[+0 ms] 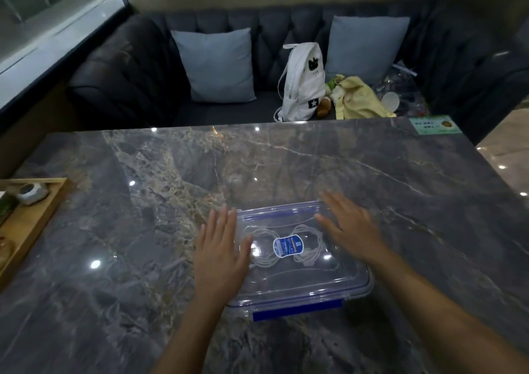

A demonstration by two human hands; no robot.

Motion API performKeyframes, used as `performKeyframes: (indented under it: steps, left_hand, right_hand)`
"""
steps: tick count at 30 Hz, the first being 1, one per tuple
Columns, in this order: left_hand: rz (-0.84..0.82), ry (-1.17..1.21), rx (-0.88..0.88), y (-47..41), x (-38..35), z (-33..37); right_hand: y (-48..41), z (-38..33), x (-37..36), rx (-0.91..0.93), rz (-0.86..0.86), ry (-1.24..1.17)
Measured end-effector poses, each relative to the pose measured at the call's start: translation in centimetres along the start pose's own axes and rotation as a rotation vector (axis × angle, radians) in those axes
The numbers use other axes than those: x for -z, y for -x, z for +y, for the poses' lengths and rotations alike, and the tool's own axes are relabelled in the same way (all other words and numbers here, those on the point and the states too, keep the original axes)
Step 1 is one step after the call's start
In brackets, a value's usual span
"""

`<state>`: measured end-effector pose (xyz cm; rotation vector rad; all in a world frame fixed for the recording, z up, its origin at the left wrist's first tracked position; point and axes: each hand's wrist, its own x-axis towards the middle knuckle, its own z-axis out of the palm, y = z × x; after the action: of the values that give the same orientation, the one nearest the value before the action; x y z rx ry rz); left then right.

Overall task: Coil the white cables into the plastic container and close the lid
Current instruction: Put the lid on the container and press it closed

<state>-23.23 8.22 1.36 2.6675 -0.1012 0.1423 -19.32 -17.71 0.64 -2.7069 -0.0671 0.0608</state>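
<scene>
A clear plastic container [300, 290] with blue latches sits on the grey marble table, its transparent lid [286, 219] lying on top. Two coiled white cables [263, 247] show through the lid, on either side of a blue and white label [287, 247]. My left hand [220, 253] lies flat with fingers spread over the lid's left edge. My right hand [349, 227] is flat over the lid's far right part, slightly blurred. Neither hand grips anything. The blue front latch [297, 310] sticks out toward me.
A wooden tray [34, 219] with small dishes stands at the table's left edge. A green card [435, 124] lies at the far right corner. Behind the table is a dark sofa with two pillows, a white backpack [303, 81] and a yellow cloth.
</scene>
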Motion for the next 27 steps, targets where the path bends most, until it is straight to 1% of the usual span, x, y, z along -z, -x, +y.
performKeyframes:
  steps: [3, 7, 9, 10, 12, 13, 14, 16, 18, 19, 22, 25, 27]
  left_hand:
    - [-0.11, -0.089, 0.024, -0.9, -1.3, 0.0]
    - [-0.108, -0.058, 0.007, -1.1, -1.6, -0.6]
    - [-0.055, -0.025, -0.013, -1.8, -1.3, -0.8]
    - [-0.016, 0.001, -0.006, -2.4, -1.0, -0.7]
    - [0.028, 0.067, 0.095, -4.2, -0.6, -0.6]
    - [0.009, 0.103, 0.171, -5.2, -0.4, -0.6]
    - [-0.047, 0.136, 0.246, -6.3, -0.2, -0.5]
    - [-0.24, 0.198, 0.327, -8.2, 0.1, -0.3]
    - [-0.441, 0.202, 0.286, -9.5, 0.3, -0.4]
    - [-0.502, 0.203, 0.268, -10.0, 0.5, -0.4]
    - [-0.581, 0.3, 0.267, -11.2, 0.6, -1.2]
    - [-0.67, 0.385, 0.27, -11.8, 0.6, -1.7]
    - [-0.664, 0.472, 0.285, -11.9, 0.5, -1.8]
  right_hand:
    - [-0.7, -0.2, -0.7, 0.026, -0.068, 0.102]
    - [-0.6, 0.0, -0.9, 0.019, -0.078, 0.069]
    - [-0.9, 0.2, -0.7, 0.009, -0.089, -0.045]
    - [-1.3, 0.1, -0.5, -0.015, -0.089, -0.141]
    - [-2.0, -0.1, 0.2, -0.148, -0.064, -0.385]
    - [-2.4, -0.1, 0.5, -0.246, -0.058, -0.499]
    - [-2.9, -0.2, 0.9, -0.323, -0.077, -0.579]
    - [-3.7, 0.0, 1.5, -0.359, -0.196, -0.622]
    - [-4.5, 0.2, 2.4, -0.331, -0.307, -0.617]
    - [-4.9, 0.3, 2.8, -0.316, -0.348, -0.6]
    - [-5.9, 0.1, 3.5, -0.253, -0.441, -0.528]
    - [-6.9, -0.4, 3.3, -0.227, -0.486, -0.46]
    - [-7.3, -0.5, 3.4, -0.21, -0.523, -0.464]
